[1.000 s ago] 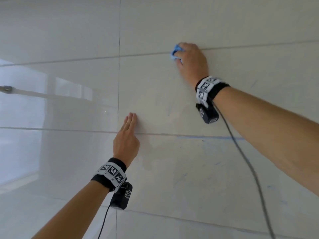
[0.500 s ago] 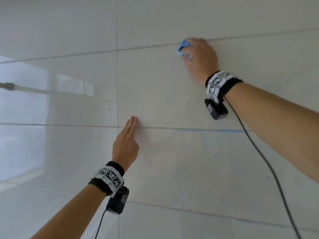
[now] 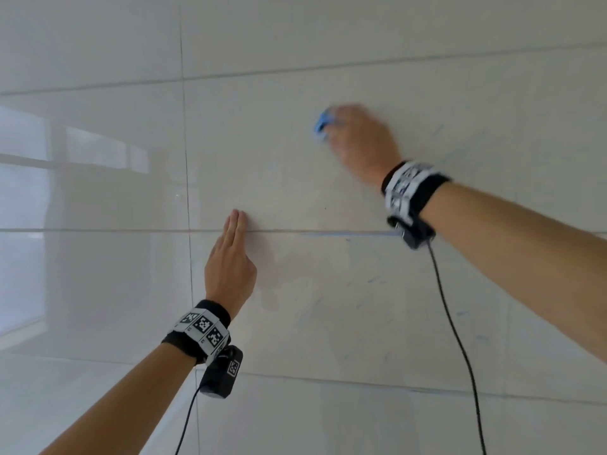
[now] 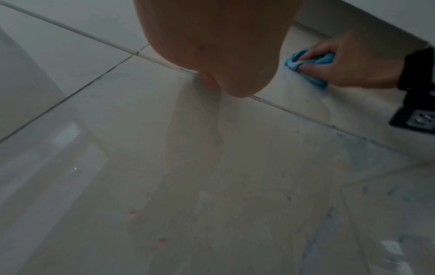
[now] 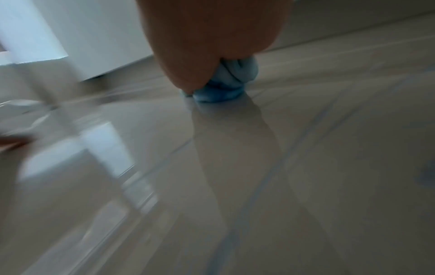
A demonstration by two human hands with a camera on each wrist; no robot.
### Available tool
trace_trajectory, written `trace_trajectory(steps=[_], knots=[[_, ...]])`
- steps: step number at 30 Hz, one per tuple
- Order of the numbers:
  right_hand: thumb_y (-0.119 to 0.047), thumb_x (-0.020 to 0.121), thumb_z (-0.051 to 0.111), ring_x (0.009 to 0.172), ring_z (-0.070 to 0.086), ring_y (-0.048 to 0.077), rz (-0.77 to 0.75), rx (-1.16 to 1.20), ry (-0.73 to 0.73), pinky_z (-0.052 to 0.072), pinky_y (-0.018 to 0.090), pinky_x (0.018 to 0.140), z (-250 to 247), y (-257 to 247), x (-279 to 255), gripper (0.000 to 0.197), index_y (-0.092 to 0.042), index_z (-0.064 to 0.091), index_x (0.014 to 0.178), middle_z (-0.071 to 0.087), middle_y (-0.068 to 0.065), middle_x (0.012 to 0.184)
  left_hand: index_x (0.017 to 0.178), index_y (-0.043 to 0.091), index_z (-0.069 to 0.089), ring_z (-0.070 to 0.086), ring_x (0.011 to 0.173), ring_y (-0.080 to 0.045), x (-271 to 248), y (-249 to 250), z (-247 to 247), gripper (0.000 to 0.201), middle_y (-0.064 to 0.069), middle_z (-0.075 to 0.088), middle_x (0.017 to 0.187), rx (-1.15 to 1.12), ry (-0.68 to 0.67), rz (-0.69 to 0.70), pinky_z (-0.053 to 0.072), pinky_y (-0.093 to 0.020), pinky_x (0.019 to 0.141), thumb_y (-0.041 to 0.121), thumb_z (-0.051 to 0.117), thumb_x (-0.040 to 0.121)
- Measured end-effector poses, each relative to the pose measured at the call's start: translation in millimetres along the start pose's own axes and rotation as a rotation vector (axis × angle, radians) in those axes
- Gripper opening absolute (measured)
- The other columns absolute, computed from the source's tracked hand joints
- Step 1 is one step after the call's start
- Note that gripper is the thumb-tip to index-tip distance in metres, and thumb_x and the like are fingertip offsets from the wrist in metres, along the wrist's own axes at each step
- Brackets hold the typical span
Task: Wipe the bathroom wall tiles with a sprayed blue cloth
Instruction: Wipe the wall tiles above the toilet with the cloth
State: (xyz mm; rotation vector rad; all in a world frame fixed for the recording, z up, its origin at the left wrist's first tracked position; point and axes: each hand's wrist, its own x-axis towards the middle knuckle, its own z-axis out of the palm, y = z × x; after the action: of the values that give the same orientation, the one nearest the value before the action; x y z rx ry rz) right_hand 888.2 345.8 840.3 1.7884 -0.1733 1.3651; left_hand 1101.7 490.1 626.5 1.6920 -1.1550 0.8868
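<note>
Large glossy cream wall tiles (image 3: 295, 178) fill the head view. My right hand (image 3: 358, 139) grips a bunched blue cloth (image 3: 323, 123) and presses it against the upper tile; the hand is motion-blurred. The left wrist view shows the blue cloth (image 4: 308, 65) wrapped by the right hand's fingers (image 4: 317, 54). In the right wrist view the cloth (image 5: 226, 81) bulges below the palm, touching the tile. My left hand (image 3: 230, 257) lies flat on the wall with straight fingers (image 3: 237, 224) reaching the horizontal grout line (image 3: 328, 232).
Faint blue streaks (image 3: 374, 280) mark the lower tile, and a blue tint runs along part of the grout line. A vertical grout joint (image 3: 187, 192) runs left of the left hand. Window reflections (image 3: 98, 149) shine on the left tiles. Black cables (image 3: 460, 339) hang from both wrist cameras.
My right hand has swept the cloth downward from the upper grout line into the tile's upper middle. The left hand has stayed flat in the same spot.
</note>
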Motion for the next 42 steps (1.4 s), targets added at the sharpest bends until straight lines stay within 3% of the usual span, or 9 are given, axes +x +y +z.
trace_trajectory(steps=[5, 9, 14, 19, 22, 27, 30, 37, 42], knots=[[-0.022, 0.097, 0.049, 0.122, 0.060, 0.031, 0.372, 0.033, 0.120, 0.050, 0.036, 0.098, -17, 41, -12, 0.034, -0.015, 0.076, 0.116, 0.066, 0.005, 0.135, 0.165, 0.011, 0.021, 0.020, 0.159, -0.017, 5, 16, 11, 0.085, -0.003, 0.019, 0.172, -0.002, 0.011, 0.083, 0.030, -0.036, 0.126, -0.017, 0.040, 0.087], [-0.014, 0.096, 0.061, 0.120, 0.063, 0.031, 0.058, 0.116, 0.134, 0.051, 0.036, 0.102, 3, -7, -89, 0.021, -0.017, 0.077, 0.109, 0.069, 0.007, 0.130, 0.165, 0.009, 0.023, 0.021, 0.159, -0.019, 11, 38, 24, 0.086, -0.006, 0.021, 0.172, -0.055, 0.065, 0.075, 0.034, -0.040, 0.125, -0.017, 0.041, 0.085], [-0.015, 0.103, 0.063, 0.120, 0.067, 0.029, -0.270, 0.029, -0.039, 0.055, 0.037, 0.099, -8, 26, -114, 0.015, -0.017, 0.077, 0.110, 0.071, 0.006, 0.130, 0.164, 0.007, 0.022, 0.019, 0.160, -0.020, 13, 59, 31, 0.084, -0.007, 0.019, 0.172, -0.072, 0.077, 0.054, 0.031, -0.043, 0.126, -0.015, 0.041, 0.085], [-0.023, 0.100, 0.055, 0.127, 0.059, 0.028, 0.283, 0.003, 0.127, 0.050, 0.035, 0.099, -36, 87, -35, 0.029, -0.020, 0.076, 0.120, 0.065, 0.000, 0.140, 0.163, 0.009, 0.028, 0.024, 0.158, -0.020, 17, 55, 25, 0.083, -0.006, 0.026, 0.171, -0.050, 0.075, 0.082, 0.031, -0.041, 0.126, -0.016, 0.041, 0.085], [-0.020, 0.099, 0.050, 0.126, 0.060, 0.030, 0.386, 0.045, 0.153, 0.043, 0.028, 0.106, -16, 63, -33, 0.033, -0.015, 0.076, 0.119, 0.065, 0.006, 0.137, 0.162, 0.011, 0.032, 0.027, 0.157, -0.019, 20, 52, 16, 0.081, -0.004, 0.030, 0.169, -0.030, 0.053, 0.093, 0.032, -0.040, 0.125, -0.015, 0.040, 0.086], [-0.006, 0.099, 0.059, 0.125, 0.063, 0.029, -0.203, 0.152, 0.040, 0.049, 0.038, 0.107, 25, -42, -123, 0.024, -0.016, 0.076, 0.113, 0.068, 0.008, 0.134, 0.161, 0.014, 0.035, 0.033, 0.154, -0.018, 19, 48, 5, 0.080, -0.002, 0.032, 0.168, -0.010, 0.011, 0.105, 0.037, -0.041, 0.123, -0.014, 0.040, 0.087], [-0.006, 0.098, 0.058, 0.118, 0.067, 0.030, -0.374, 0.114, -0.052, 0.054, 0.037, 0.100, 18, -32, -114, 0.023, -0.015, 0.076, 0.111, 0.070, 0.008, 0.129, 0.162, 0.017, 0.035, 0.034, 0.154, -0.016, 19, 44, -1, 0.082, 0.001, 0.032, 0.168, 0.008, -0.028, 0.121, 0.039, -0.039, 0.122, -0.014, 0.040, 0.086], [-0.021, 0.095, 0.051, 0.122, 0.062, 0.027, 0.224, 0.083, 0.128, 0.053, 0.034, 0.092, 5, 12, 3, 0.031, -0.017, 0.078, 0.110, 0.068, 0.001, 0.132, 0.164, 0.014, 0.026, 0.036, 0.153, -0.023, 18, 29, -11, 0.083, 0.000, 0.023, 0.172, 0.032, -0.047, 0.063, 0.046, -0.041, 0.114, -0.015, 0.039, 0.087], [-0.014, 0.097, 0.057, 0.116, 0.067, 0.033, -0.038, 0.231, 0.179, 0.048, 0.042, 0.104, 51, -84, -84, 0.026, -0.011, 0.078, 0.111, 0.072, 0.013, 0.125, 0.163, 0.009, 0.025, 0.042, 0.149, -0.031, 11, 9, -13, 0.080, -0.008, 0.022, 0.172, 0.021, -0.053, -0.080, 0.051, -0.046, 0.107, -0.014, 0.038, 0.088]])
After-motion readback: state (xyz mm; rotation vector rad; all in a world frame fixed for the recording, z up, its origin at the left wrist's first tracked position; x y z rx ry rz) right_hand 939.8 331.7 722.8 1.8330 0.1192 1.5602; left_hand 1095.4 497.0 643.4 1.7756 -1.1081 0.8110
